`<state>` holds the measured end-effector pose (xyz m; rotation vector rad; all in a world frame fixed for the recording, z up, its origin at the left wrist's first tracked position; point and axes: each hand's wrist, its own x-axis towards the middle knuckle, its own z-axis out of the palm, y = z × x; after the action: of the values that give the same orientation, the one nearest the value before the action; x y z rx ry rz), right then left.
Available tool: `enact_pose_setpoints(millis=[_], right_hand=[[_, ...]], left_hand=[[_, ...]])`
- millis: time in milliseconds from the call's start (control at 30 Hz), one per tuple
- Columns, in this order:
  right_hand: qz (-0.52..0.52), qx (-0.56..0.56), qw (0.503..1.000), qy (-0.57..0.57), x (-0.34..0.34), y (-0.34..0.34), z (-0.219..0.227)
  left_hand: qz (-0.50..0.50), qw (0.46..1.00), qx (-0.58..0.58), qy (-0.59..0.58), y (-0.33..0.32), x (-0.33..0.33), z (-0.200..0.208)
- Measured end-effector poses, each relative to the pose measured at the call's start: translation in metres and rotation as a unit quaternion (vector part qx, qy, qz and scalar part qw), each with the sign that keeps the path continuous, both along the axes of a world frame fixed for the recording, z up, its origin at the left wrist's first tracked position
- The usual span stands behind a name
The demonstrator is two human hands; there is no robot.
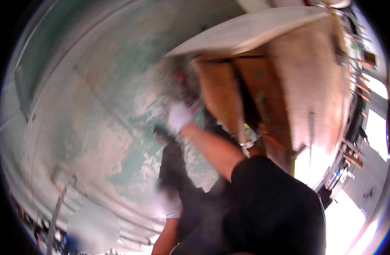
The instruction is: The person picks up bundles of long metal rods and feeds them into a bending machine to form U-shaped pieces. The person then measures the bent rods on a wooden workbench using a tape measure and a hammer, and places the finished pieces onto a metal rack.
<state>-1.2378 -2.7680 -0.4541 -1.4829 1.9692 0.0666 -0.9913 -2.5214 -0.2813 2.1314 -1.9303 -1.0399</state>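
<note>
While the view is tilted and blurred by motion, a right hand in a white glove point(178, 117) is seen stretched forward at the end of a bare forearm, close to the lower front edge of a brown wooden workbench with a pale flat top point(254, 32). A small red and dark object point(181, 78), too smeared to be identified, lies just beyond the glove, seemingly against the bench foot. Whether the fingers are spread or closed around anything cannot be told. The left hand, also white-gloved point(169, 202), is held low beside dark trousers point(176, 170), its grip equally unclear; nothing is seen in it. A dark shoe point(163, 136) is planted on the worn green and white painted concrete floor point(89, 106), probably so the body is steadied as it bends toward the bench.
</note>
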Motion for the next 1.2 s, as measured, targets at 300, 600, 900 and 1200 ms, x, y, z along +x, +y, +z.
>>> enact_pose_setpoints(millis=[300,600,900,1200], right_hand=[[-0.007,-0.426,0.868,0.254,-0.238,-0.048,0.441],[-0.124,-0.037,0.965,0.227,-0.427,-0.107,0.456],[-0.015,-0.114,0.977,-0.179,-0.124,0.016,0.471],[-0.038,0.276,0.96,-0.026,0.01,0.015,0.078]], left_hand=[[-0.058,0.992,0.101,-0.044,-0.034,-0.036,0.025],[-0.064,0.995,0.045,-0.066,-0.032,-0.035,0.043],[-0.072,0.988,0.016,-0.139,-0.019,-0.044,0.013],[-0.044,0.993,0.063,-0.089,-0.014,-0.026,0.024]])
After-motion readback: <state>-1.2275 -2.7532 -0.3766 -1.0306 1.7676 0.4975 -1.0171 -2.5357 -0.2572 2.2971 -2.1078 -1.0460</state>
